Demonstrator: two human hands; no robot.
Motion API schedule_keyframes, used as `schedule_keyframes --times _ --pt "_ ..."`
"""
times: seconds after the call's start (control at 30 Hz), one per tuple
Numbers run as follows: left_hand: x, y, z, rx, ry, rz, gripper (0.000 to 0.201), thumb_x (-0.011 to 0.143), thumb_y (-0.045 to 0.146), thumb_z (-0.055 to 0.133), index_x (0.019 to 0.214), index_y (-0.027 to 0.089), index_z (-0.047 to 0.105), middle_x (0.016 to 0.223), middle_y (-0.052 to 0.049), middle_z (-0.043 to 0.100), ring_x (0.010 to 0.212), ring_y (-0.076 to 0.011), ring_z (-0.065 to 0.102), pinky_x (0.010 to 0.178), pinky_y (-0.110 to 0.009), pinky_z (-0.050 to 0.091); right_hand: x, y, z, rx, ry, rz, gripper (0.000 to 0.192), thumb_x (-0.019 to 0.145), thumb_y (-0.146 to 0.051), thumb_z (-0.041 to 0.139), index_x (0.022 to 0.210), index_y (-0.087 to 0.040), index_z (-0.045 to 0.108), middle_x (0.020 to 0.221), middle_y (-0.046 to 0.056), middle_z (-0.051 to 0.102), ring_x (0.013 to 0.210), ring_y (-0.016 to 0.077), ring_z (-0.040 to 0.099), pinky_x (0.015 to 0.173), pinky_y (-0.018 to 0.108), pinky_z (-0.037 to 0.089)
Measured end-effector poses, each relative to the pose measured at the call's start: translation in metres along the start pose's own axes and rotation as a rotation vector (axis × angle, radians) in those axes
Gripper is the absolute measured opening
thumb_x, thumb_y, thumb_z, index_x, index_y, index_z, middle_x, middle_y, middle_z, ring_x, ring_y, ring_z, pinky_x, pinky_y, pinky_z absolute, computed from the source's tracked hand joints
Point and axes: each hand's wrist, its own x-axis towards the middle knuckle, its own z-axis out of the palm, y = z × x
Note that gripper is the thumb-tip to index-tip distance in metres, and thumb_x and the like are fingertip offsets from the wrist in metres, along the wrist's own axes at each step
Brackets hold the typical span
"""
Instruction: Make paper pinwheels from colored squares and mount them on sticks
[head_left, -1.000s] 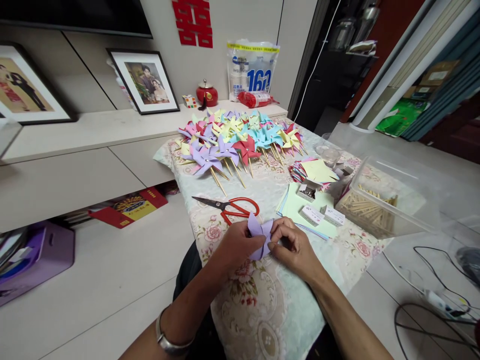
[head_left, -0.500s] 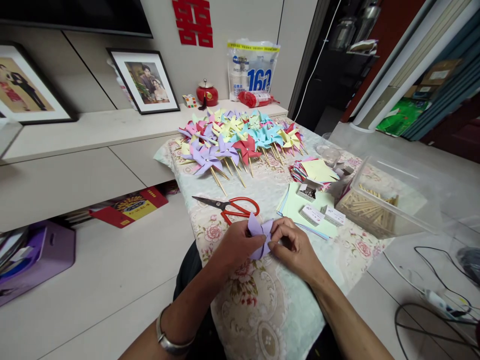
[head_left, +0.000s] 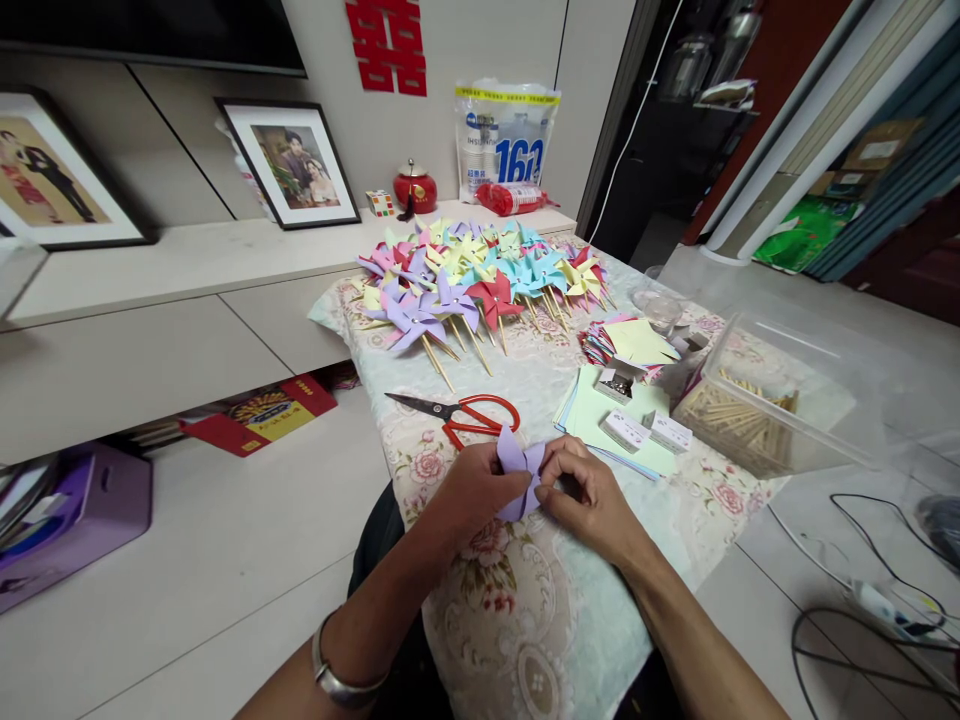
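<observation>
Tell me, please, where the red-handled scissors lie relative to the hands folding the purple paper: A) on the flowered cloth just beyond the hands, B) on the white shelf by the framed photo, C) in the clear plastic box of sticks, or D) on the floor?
A: the red-handled scissors lie flat on the flowered cloth, just beyond the left hand and right hand, which pinch the purple paper between them.

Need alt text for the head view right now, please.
Both hands, left and right, pinch a folded purple paper over a floral cloth. Red scissors lie just beyond, with finished pinwheels farther back.
</observation>
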Motion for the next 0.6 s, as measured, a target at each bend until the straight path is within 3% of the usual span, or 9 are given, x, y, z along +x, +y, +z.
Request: schedule_keyframes --times 0.27,0.6 --pt "0.0000 0.0008 0.0009 -0.038 -0.032 -0.013 0.013 0.066 0.025 0.065 0.074 0.014 0.067 0.069 0.000 0.061 0.060 -0.0127 0.050 0.053 -0.024 0.037 0.0014 -0.0020 -0.0002 -0.002 -0.014 0.003 0.016 0.082 -0.016 0.058 0.066 -0.021 0.056 0.081 0.003 0.056 0.082 0.0204 0.052 0.075 0.034 0.039" --pt "-0.0004 0.0017 -0.0009 0.017 -0.031 -0.030 0.010 0.066 0.025 0.064 0.069 0.015 0.061 0.062 0.004 0.052 0.055 -0.0091 0.042 0.051 -0.022 0.031 0.0016 -0.0004 -0.0007 0.009 -0.019 -0.002 0.017 0.080 -0.013 0.057 0.065 -0.020 0.056 0.079 0.003 0.057 0.080 0.0194 0.053 0.074 0.033 0.040"
